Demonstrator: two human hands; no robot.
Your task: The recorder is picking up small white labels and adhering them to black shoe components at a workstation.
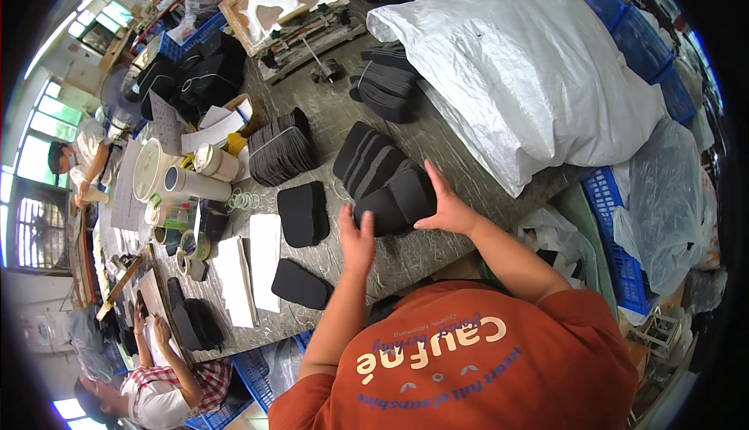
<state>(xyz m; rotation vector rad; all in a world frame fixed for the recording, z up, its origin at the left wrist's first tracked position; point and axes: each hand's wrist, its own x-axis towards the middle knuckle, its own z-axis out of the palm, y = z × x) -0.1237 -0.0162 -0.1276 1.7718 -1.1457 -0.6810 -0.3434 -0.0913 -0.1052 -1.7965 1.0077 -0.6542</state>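
Closest in, both hands are on a stack of black foam pieces sitting on the grey worktable; left hand is pressed against its near-left edge, fingers together and curled up over the side; right hand lies flat on the right end, fingers spread a bit and thumb out. Just left there's a single black foam pad, another nearer the table edge, plus a white paper strip; further back a banded bundle of dark pieces and white tubs; off right, a huge white woven sack lying across the table, blue plastic crates behind it.
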